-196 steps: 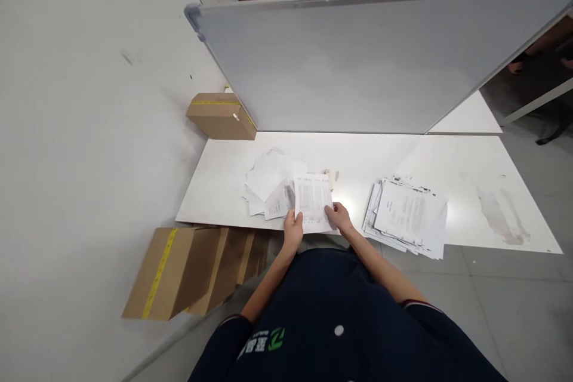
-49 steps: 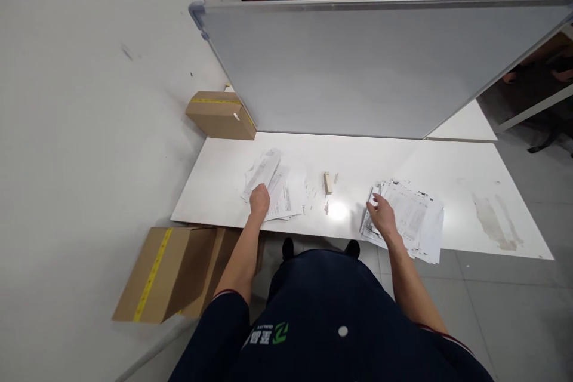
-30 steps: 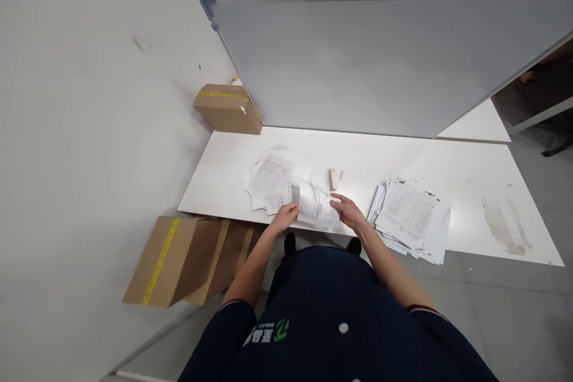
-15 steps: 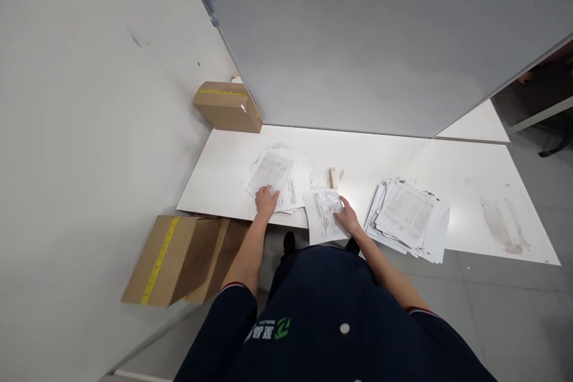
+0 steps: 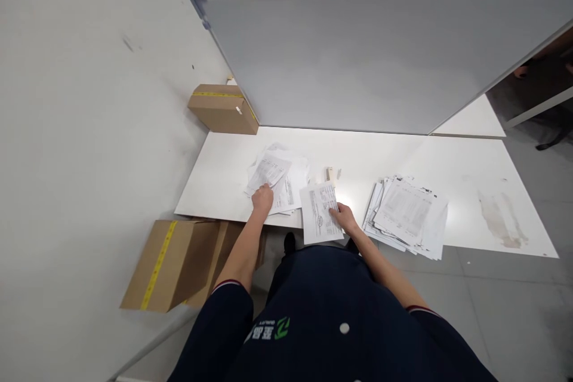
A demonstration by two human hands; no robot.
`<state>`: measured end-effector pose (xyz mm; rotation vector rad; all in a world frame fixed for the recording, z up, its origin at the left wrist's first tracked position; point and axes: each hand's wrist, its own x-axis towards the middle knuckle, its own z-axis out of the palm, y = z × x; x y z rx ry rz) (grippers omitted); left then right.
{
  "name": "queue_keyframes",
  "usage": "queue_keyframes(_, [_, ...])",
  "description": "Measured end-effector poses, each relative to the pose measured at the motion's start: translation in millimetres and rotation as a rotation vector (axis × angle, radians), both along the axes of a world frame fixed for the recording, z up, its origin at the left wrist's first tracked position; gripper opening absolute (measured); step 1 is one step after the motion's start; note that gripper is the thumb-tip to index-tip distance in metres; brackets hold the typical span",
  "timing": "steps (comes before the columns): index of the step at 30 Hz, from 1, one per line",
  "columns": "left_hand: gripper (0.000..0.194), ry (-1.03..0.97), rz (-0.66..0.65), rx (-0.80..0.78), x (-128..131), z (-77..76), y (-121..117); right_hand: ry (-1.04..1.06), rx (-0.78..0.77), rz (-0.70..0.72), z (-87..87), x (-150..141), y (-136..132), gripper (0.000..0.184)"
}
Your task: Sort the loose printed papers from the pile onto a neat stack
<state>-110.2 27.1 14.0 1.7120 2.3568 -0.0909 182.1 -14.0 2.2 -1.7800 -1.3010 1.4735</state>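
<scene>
Oval-marked sheet [image 5: 319,212]: out past the counter [image 5: 465,179]'s front edge, between left pile [image 5: 299,182] and right pile [image 5: 405,215]. Your right hand [image 5: 344,218] pinches its right edge. Left hand [image 5: 262,198] is curled at the near edge of the left pile's top sheet [image 5: 268,168]; can't tell if it's gripping. I'd separate that one sheet lightly so loose ones don't drag. Right pile overhangs too; mind your forearm.
</scene>
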Motion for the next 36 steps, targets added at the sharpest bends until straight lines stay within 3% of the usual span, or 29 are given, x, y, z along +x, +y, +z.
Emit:
queue_keyframes(3, [0.031, -0.099, 0.175, 0.163, -2, 21.5, 2, 0.115, -0.04, -0.054, 0.7, -3, -1, 0.023])
queue_keyframes(5, [0.033, -0.214, 0.225, 0.283, 4, 35.7, -2, 0.171, -0.063, -0.082, 2.5, -5, 0, 0.029])
queue_keyframes(8, [0.035, -0.331, 0.147, 0.373, 28, 53.4, -15, 0.316, -0.119, -0.169, 7.3, -10, 4, 0.033])
queue_keyframes(11, [0.031, -0.406, -0.03, 0.413, 67, 62.6, -37, 0.426, -0.172, -0.205, 13.7, -16, 6, 0.035])
queue_keyframes(14, [0.034, -0.512, -0.278, 0.342, 111, 59.9, -58, 0.482, -0.171, -0.196, 20.1, -20, 5, 0.035])
queue_keyframes(17, [0.035, -0.492, -0.447, 0.284, 144, 49.1, -72, 0.457, -0.098, -0.209, 24.7, -21, 3, 0.037])
queue_keyframes(21, [0.034, -0.47, -0.512, 0.252, 168, 39.5, -79, 0.375, 0.006, -0.213, 27.4, -16, 0, 0.044])
queue_keyframes(25, [0.028, -0.58, -0.53, 0.263, 169, 43.6, -81, 0.367, 0.154, -0.197, 31.5, -6, -2, 0.038])
queue_keyframes(27, [0.028, -0.638, -0.458, 0.33, 159, 46.9, -78, 0.362, 0.192, -0.181, 36.3, 0, -2, 0.034])
queue_keyframes(31, [0.053, -0.781, 0.057, 0.436, 121, 44.6, -57, 0.398, 0.199, -0.118, 46.8, 16, -1, 0.028])
queue_keyframes(33, [0.064, -1.026, 0.105, 0.302, 105, 39.4, -45, 0.435, 0.195, -0.081, 48.4, 22, 0, 0.026])
queue_keyframes(36, [0.056, -1.34, 0.067, 0.151, 97, 33.2, -32, 0.424, 0.184, -0.074, 46.3, 27, 2, 0.023])
